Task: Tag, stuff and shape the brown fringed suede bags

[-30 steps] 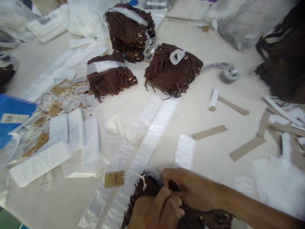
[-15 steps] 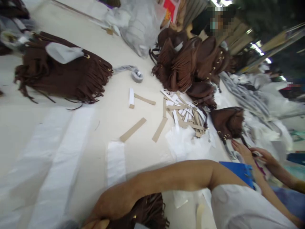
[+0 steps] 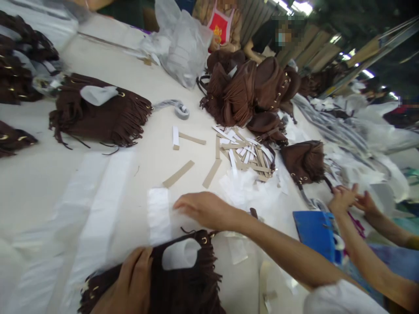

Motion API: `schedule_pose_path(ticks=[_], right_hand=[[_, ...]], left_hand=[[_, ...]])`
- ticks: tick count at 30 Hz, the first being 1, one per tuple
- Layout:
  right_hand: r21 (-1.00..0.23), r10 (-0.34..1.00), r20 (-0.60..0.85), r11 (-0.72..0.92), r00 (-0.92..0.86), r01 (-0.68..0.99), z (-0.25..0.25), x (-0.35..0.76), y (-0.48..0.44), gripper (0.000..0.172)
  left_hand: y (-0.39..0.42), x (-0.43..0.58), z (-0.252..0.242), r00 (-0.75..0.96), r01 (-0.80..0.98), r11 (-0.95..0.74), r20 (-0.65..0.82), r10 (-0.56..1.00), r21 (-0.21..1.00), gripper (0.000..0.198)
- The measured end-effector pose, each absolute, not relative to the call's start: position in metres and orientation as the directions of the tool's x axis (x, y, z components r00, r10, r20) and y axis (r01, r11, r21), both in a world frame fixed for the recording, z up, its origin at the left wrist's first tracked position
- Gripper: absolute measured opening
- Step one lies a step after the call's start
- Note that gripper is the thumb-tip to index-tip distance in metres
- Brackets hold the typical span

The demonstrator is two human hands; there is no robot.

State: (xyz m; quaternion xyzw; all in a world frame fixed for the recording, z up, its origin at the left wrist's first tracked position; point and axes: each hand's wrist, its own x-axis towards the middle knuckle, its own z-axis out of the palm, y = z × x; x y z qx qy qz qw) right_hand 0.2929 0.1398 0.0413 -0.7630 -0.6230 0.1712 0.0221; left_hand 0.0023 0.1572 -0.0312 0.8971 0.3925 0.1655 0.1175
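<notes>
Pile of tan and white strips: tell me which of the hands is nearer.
Right. The right hand is apart from the pile, on its near side; the left hand is farther off, on the fringed bag.

This place seems to be a workshop, in which bags are handled in quantity. A brown fringed bag (image 3: 180, 285) is on the wide bench (image 3: 153, 159), and a heap of similar bags (image 3: 242, 93) stands farther away. Plastic wrapping (image 3: 190, 50), loose strips (image 3: 244, 150), other workers (image 3: 220, 28) and bright ceiling lamps (image 3: 304, 7) also show this.
</notes>
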Motion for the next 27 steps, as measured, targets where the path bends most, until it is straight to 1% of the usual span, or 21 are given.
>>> schedule_pose_path(ticks=[3, 4, 5, 6, 7, 8, 10, 12, 13, 15, 16, 17, 18, 19, 20, 22, 23, 24, 25, 27], right_hand=[[-0.147, 0.917, -0.127, -0.395, 0.379, 0.907, 0.052, 0.34, 0.101, 0.033], [-0.123, 0.889, -0.106, -0.457, 0.446, 0.881, 0.052, 0.351, 0.083, 0.036], [-0.108, 0.86, -0.118, -0.508, 0.496, 0.855, 0.049, 0.359, 0.063, 0.042], [-0.13, 0.832, -0.161, -0.55, 0.53, 0.825, 0.045, 0.365, 0.043, 0.049], [-0.179, 0.808, -0.224, -0.583, 0.545, 0.792, 0.039, 0.368, 0.024, 0.053], [-0.226, 0.788, -0.288, -0.608, 0.544, 0.761, 0.034, 0.369, 0.007, 0.056], [-0.302, 0.75, -0.369, -0.656, 0.55, 0.692, 0.023, 0.369, -0.015, 0.061], [-0.363, 0.711, -0.408, -0.701, 0.572, 0.613, 0.014, 0.369, -0.022, 0.063], [-0.401, 0.688, -0.431, -0.726, 0.584, 0.559, 0.009, 0.371, -0.022, 0.061], [-0.469, 0.637, -0.489, -0.768, 0.596, 0.437, -0.001, 0.376, -0.019, 0.055], [-0.482, 0.613, -0.511, -0.785, 0.602, 0.39, -0.006, 0.38, -0.018, 0.05], [-0.478, 0.595, -0.523, -0.797, 0.61, 0.368, -0.01, 0.384, -0.018, 0.046], [-0.458, 0.59, -0.52, -0.803, 0.617, 0.382, -0.012, 0.387, -0.018, 0.043], [-0.428, 0.604, -0.49, -0.795, 0.629, 0.43, -0.012, 0.389, -0.017, 0.042], [-0.384, 0.636, -0.425, -0.771, 0.644, 0.508, -0.008, 0.388, -0.015, 0.042], [-0.257, 0.741, -0.227, -0.672, 0.633, 0.694, 0.007, 0.38, -0.004, 0.047], [-0.186, 0.804, -0.115, -0.594, 0.583, 0.783, 0.018, 0.372, 0.006, 0.051], [-0.135, 0.866, -0.046, -0.498, 0.497, 0.856, 0.028, 0.361, 0.019, 0.051], [-0.141, 0.922, -0.032, -0.385, 0.385, 0.912, 0.037, 0.348, 0.034, 0.047], [-0.263, 0.99, -0.087, -0.134, 0.115, 0.955, 0.047, 0.319, 0.063, 0.043]], left_hand=[[0.153, 0.006, -0.022, 0.636, 0.748, -0.65, 0.134, 0.76, 0.134, 0.034], [0.152, 0.008, -0.018, 0.631, 0.765, -0.64, 0.113, 0.768, 0.077, 0.033], [0.151, 0.009, -0.015, 0.63, 0.772, -0.634, 0.094, 0.771, 0.034, 0.032], [0.151, 0.01, -0.011, 0.632, 0.773, -0.634, 0.072, 0.772, 0.004, 0.032], [0.151, 0.011, -0.007, 0.64, 0.768, -0.64, 0.053, 0.767, -0.013, 0.033], [0.152, 0.013, -0.003, 0.652, 0.758, -0.652, 0.041, 0.757, -0.021, 0.032], [0.155, 0.016, 0.006, 0.684, 0.73, -0.684, 0.044, 0.729, -0.014, 0.03], [0.158, 0.021, 0.016, 0.726, 0.685, -0.728, 0.051, 0.686, 0.035, 0.029], [0.16, 0.024, 0.02, 0.739, 0.667, -0.741, 0.053, 0.671, 0.078, 0.03], [0.163, 0.03, 0.024, 0.748, 0.641, -0.741, 0.052, 0.662, 0.203, 0.032], [0.164, 0.033, 0.025, 0.749, 0.624, -0.731, 0.053, 0.66, 0.278, 0.033], [0.165, 0.035, 0.025, 0.75, 0.604, -0.715, 0.051, 0.659, 0.353, 0.034], [0.166, 0.037, 0.025, 0.752, 0.584, -0.695, 0.041, 0.658, 0.42, 0.034], [0.168, 0.039, 0.024, 0.759, 0.564, -0.674, 0.023, 0.651, 0.477, 0.034], [0.169, 0.04, 0.023, 0.768, 0.543, -0.655, 0.003, 0.64, 0.526, 0.035], [0.172, 0.042, 0.02, 0.791, 0.509, -0.619, -0.041, 0.611, 0.598, 0.039], [0.173, 0.042, 0.018, 0.803, 0.493, -0.604, -0.06, 0.593, 0.626, 0.043], [0.173, 0.042, 0.015, 0.812, 0.482, -0.589, -0.077, 0.579, 0.648, 0.048], [0.174, 0.042, 0.012, 0.815, 0.477, -0.574, -0.091, 0.572, 0.666, 0.051], [0.173, 0.042, 0.006, 0.808, 0.483, -0.54, -0.113, 0.578, 0.689, 0.05]])
